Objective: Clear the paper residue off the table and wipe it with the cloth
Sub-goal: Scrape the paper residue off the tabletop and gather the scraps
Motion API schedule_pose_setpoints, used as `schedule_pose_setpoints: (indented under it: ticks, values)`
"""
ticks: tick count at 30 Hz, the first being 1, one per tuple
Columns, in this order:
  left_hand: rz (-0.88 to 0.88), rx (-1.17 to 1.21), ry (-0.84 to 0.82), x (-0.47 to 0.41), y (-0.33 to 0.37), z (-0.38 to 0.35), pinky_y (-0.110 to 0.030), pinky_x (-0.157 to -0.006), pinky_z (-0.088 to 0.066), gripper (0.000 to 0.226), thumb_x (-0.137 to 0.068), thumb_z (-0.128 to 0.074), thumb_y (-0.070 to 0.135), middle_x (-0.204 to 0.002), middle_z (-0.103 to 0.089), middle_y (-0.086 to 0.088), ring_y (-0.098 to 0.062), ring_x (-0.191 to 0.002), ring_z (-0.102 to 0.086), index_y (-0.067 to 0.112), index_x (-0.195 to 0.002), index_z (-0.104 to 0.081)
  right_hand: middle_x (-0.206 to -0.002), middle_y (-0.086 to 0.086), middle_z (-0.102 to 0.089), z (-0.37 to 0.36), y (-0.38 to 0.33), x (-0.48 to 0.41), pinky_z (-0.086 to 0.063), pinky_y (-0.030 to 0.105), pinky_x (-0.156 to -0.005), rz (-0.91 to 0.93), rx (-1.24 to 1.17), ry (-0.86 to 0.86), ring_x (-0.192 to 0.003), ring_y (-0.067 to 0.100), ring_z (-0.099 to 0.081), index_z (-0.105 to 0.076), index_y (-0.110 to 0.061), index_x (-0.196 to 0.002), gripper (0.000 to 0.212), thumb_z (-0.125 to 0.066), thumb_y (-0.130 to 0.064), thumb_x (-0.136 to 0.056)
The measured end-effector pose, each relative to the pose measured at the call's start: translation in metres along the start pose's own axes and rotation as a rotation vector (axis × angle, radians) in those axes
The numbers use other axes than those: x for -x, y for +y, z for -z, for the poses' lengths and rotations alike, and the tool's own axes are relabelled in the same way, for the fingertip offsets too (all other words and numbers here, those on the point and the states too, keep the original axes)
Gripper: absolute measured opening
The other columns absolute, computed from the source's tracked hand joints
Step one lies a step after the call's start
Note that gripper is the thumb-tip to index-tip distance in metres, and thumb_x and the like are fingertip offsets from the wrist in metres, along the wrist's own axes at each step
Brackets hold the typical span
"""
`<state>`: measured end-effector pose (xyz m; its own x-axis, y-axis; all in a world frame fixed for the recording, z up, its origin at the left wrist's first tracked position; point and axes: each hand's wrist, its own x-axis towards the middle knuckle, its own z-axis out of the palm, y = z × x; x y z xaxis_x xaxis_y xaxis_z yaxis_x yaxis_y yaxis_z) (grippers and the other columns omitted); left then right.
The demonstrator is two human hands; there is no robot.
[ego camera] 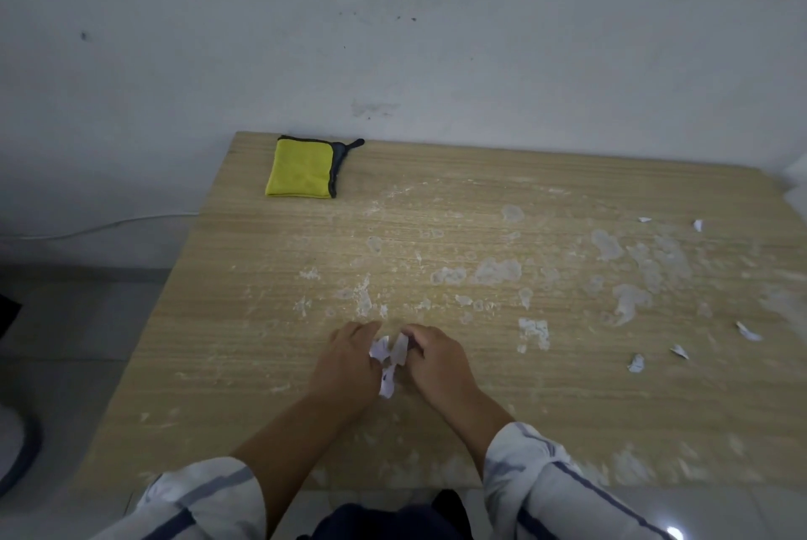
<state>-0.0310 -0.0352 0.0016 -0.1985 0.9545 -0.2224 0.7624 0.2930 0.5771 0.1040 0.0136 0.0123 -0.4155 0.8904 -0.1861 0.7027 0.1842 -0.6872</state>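
On the wooden table (244,347), my left hand (349,360) and my right hand (436,358) sit side by side near the front middle. Between them lie white paper scraps (387,358), gripped by the curled fingers of both hands. A folded yellow cloth (302,168) with a dark edge lies at the table's far left corner, apart from both hands. Several loose paper bits (747,332) are scattered on the right side of the table. White dried residue patches (498,271) cover the middle and right of the top.
A pale wall (393,37) runs right behind the table. A white cable (100,227) runs along the floor at the left. The table's left edge drops to a grey tiled floor (65,321). My striped sleeves fill the bottom of the view.
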Motion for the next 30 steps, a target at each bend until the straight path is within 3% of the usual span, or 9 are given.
schedule_pose_setpoints:
  ticks: [5, 8, 11, 15, 17, 19, 21, 27, 30]
  values:
    - [-0.130, -0.116, 0.083, 0.003, 0.025, -0.011, -0.036, -0.110, -0.027, 0.073, -0.083, -0.010, 0.048, -0.141, -0.044, -0.005, -0.023, -0.133, -0.035, 0.014, -0.137, -0.045, -0.116, 0.012, -0.062, 0.012, 0.016, 0.008, -0.039, 0.025, -0.087, -0.039, 0.041, 0.078, -0.107, 0.027, -0.056, -0.061, -0.008, -0.117, 0.033, -0.048, -0.026, -0.092]
    - [-0.198, -0.213, -0.021, -0.001, 0.046, -0.029, -0.039, -0.118, -0.014, 0.069, -0.083, -0.010, 0.042, -0.153, -0.026, -0.004, -0.023, -0.144, -0.015, 0.019, -0.143, -0.034, -0.130, 0.007, -0.053, 0.027, 0.033, 0.014, -0.033, 0.033, -0.099, -0.096, 0.226, 0.067, -0.117, 0.026, -0.046, -0.049, -0.015, -0.130, 0.038, -0.039, -0.025, -0.094]
    - [-0.279, -0.255, -0.077, -0.004, 0.069, -0.049, -0.033, -0.117, 0.006, 0.064, -0.089, -0.008, 0.036, -0.158, -0.012, -0.006, -0.023, -0.147, 0.000, 0.017, -0.149, -0.020, -0.129, 0.007, -0.046, 0.046, 0.052, 0.021, -0.032, 0.035, -0.096, -0.154, 0.334, 0.058, -0.116, 0.027, -0.041, -0.048, -0.017, -0.128, 0.041, -0.033, -0.030, -0.092]
    - [-0.272, -0.359, -0.127, -0.016, 0.098, -0.084, -0.035, -0.116, 0.009, 0.056, -0.099, -0.022, 0.027, -0.159, 0.002, -0.006, -0.023, -0.146, 0.009, 0.014, -0.151, -0.004, -0.131, 0.010, -0.042, 0.074, 0.088, 0.025, -0.033, 0.036, -0.098, -0.199, 0.414, 0.064, -0.117, 0.029, -0.040, -0.051, -0.014, -0.124, 0.038, -0.037, -0.025, -0.091]
    - [-0.236, -0.392, -0.151, -0.021, 0.110, -0.099, -0.038, -0.116, 0.001, 0.057, -0.098, -0.023, 0.035, -0.159, -0.008, -0.007, -0.024, -0.147, -0.001, 0.013, -0.150, -0.016, -0.130, 0.009, -0.042, 0.088, 0.107, 0.029, -0.033, 0.035, -0.097, -0.204, 0.429, 0.046, -0.115, 0.028, -0.039, -0.052, -0.014, -0.121, 0.036, -0.039, -0.022, -0.089]
    - [-0.193, -0.449, -0.162, -0.023, 0.115, -0.109, -0.043, -0.112, -0.024, 0.060, -0.092, -0.025, 0.045, -0.146, -0.042, -0.010, -0.027, -0.138, -0.033, 0.012, -0.137, -0.047, -0.128, 0.009, -0.043, 0.102, 0.123, 0.035, -0.034, 0.036, -0.096, -0.194, 0.423, 0.036, -0.113, 0.028, -0.040, -0.054, -0.014, -0.121, 0.045, -0.032, -0.027, -0.083]
    - [-0.192, -0.456, -0.135, -0.026, 0.114, -0.119, -0.045, -0.107, -0.029, 0.061, -0.087, -0.030, 0.050, -0.133, -0.057, -0.009, -0.028, -0.126, -0.051, 0.012, -0.124, -0.060, -0.126, 0.009, -0.045, 0.113, 0.140, 0.039, -0.035, 0.038, -0.097, -0.186, 0.397, 0.054, -0.113, 0.029, -0.042, -0.056, -0.013, -0.120, 0.053, -0.029, -0.028, -0.077]
    - [-0.156, -0.408, -0.046, -0.032, 0.125, -0.131, -0.045, -0.112, -0.014, 0.071, -0.088, -0.019, 0.053, -0.149, -0.038, -0.011, -0.030, -0.140, -0.029, 0.011, -0.140, -0.042, -0.107, 0.016, -0.060, 0.145, 0.187, 0.044, -0.048, 0.049, -0.079, -0.220, 0.316, 0.183, -0.094, 0.039, -0.057, -0.067, -0.008, -0.099, 0.044, -0.034, -0.023, -0.074]
    - [-0.152, -0.367, 0.006, -0.037, 0.142, -0.141, -0.040, -0.114, 0.001, 0.080, -0.084, -0.007, 0.058, -0.156, -0.022, -0.007, -0.026, -0.146, -0.011, 0.014, -0.147, -0.027, -0.126, 0.013, -0.054, 0.166, 0.202, 0.050, -0.040, 0.049, -0.093, -0.248, 0.350, 0.187, -0.116, 0.037, -0.047, -0.062, -0.012, -0.113, 0.053, -0.029, -0.024, -0.074]
